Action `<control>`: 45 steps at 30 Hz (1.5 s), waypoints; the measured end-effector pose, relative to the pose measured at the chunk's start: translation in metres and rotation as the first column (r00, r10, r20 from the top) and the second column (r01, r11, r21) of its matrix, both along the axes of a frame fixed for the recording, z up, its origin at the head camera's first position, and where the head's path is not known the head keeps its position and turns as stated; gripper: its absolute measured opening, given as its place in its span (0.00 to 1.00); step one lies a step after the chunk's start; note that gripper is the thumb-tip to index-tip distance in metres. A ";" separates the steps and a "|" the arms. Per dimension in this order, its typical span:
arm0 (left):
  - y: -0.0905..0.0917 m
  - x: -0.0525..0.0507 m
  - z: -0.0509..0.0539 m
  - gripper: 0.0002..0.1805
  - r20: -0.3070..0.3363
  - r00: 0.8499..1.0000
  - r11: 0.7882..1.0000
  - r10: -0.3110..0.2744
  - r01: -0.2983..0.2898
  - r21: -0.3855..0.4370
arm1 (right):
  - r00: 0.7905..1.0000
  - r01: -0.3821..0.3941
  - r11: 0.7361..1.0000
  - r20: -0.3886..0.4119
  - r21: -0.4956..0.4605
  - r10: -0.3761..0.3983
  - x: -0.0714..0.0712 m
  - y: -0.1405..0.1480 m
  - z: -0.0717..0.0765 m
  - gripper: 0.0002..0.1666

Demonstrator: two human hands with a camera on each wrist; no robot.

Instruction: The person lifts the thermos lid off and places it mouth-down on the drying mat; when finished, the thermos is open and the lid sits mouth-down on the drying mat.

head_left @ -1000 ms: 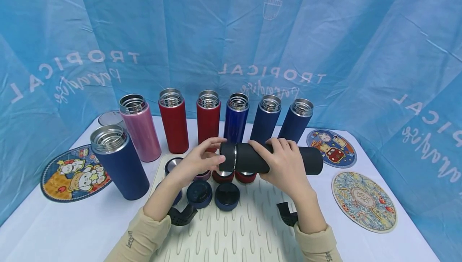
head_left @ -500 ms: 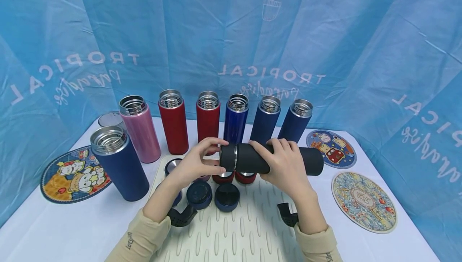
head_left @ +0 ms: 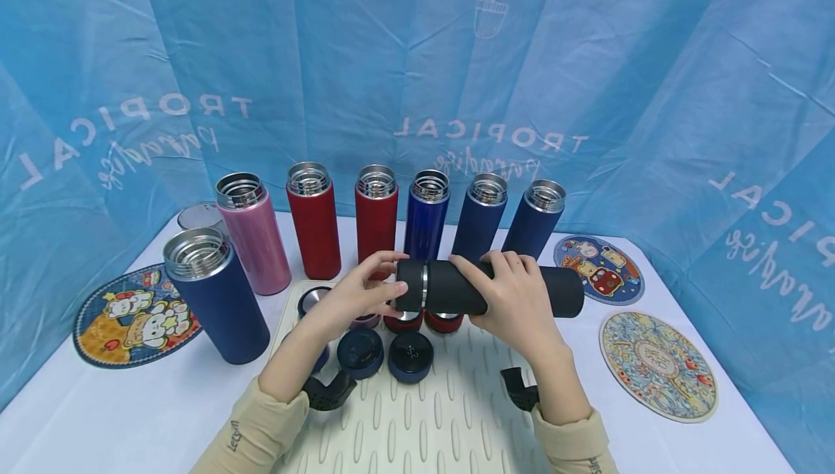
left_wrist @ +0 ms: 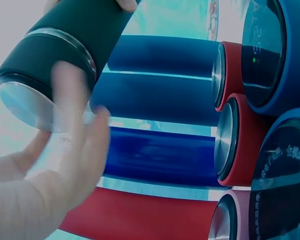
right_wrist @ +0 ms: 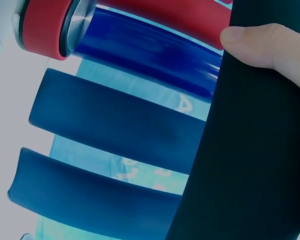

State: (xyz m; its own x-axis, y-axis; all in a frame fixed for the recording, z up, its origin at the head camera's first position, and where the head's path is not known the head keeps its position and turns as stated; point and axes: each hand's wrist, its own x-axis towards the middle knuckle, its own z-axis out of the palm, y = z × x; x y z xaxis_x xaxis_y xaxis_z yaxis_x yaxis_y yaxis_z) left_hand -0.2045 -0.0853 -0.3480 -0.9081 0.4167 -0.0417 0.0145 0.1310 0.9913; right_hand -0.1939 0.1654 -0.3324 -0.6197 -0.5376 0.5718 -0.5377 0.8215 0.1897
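Observation:
A black thermos point(head_left: 450, 287) lies horizontally in the air above the cream mat, its lid point(head_left: 409, 285) pointing left and a silver ring beside it. My right hand point(head_left: 512, 293) grips the body from above; its thumb point(right_wrist: 255, 45) lies along the black side in the right wrist view. At the other end my left hand point(head_left: 355, 293) has thumb and fingers curled round the lid. In the left wrist view those fingers point(left_wrist: 70, 90) are blurred against the lid's side. Beneath are red lids point(head_left: 403, 320) and dark blue lids point(head_left: 411, 356).
Open-mouthed bottles stand in a back row: pink point(head_left: 254, 242), red point(head_left: 314, 231), glossy blue point(head_left: 427, 220) and navy point(head_left: 481, 220). A wider navy bottle point(head_left: 222, 307) stands front left. Round patterned mats point(head_left: 659, 365) lie at both sides. The ridged cream mat point(head_left: 404, 430) spans the middle.
My left fingers spread and shifted at the lid half a second ago, and are now closed in on it again. My right hand and the thermos have stayed nearly still.

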 end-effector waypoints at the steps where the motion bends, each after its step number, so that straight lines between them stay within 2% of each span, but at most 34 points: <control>1: 0.000 0.000 0.000 0.35 -0.012 1.000 1.000 -0.012 0.012 -0.007 | 1.000 0.002 1.000 0.002 0.000 -0.002 0.000 0.000 0.000 0.47; 5: 0.000 0.001 0.001 0.44 -0.117 0.992 0.998 -0.054 0.052 -0.022 | 1.000 0.011 1.000 0.014 -0.003 -0.011 0.000 0.001 0.001 0.47; 10: 0.001 0.000 0.001 0.38 -0.258 0.964 0.997 -0.059 0.068 0.023 | 1.000 0.014 1.000 0.013 0.001 -0.014 0.000 0.001 0.001 0.48; 14: 0.001 0.000 0.001 0.35 -0.304 0.952 0.998 -0.044 0.057 0.034 | 1.000 0.009 1.000 0.007 0.002 -0.009 0.000 0.002 0.001 0.48; 18: 0.000 0.001 0.001 0.34 -0.281 0.959 0.999 -0.028 0.038 0.031 | 1.000 0.003 1.000 0.001 0.000 -0.003 0.000 0.002 0.001 0.48; 25: -0.001 0.002 0.000 0.34 -0.174 0.985 0.998 -0.013 0.023 0.058 | 1.000 -0.009 1.000 -0.006 -0.007 0.009 0.000 0.001 0.000 0.47; 32: -0.001 0.001 -0.001 0.32 -0.143 0.989 0.999 0.036 -0.035 0.006 | 1.000 -0.010 1.000 -0.008 -0.008 0.010 -0.001 0.001 0.000 0.48; 38: -0.001 0.000 -0.001 0.30 -0.058 0.997 0.996 0.056 -0.051 0.074 | 1.000 0.001 1.000 0.000 -0.018 -0.001 -0.001 0.001 0.001 0.48; 45: 0.000 0.001 0.001 0.29 -0.053 0.996 0.993 0.076 -0.071 0.089 | 0.999 0.039 0.999 0.019 -0.020 -0.039 -0.001 0.007 0.002 0.50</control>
State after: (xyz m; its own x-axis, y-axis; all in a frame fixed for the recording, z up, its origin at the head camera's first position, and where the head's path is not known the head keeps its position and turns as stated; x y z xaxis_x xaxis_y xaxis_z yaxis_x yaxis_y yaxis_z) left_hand -0.2037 -0.0856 -0.3474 -0.9364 0.3482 0.0435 0.0639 0.0471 0.9968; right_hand -0.1946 0.1722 -0.3306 -0.6504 -0.5012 0.5707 -0.5084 0.8455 0.1632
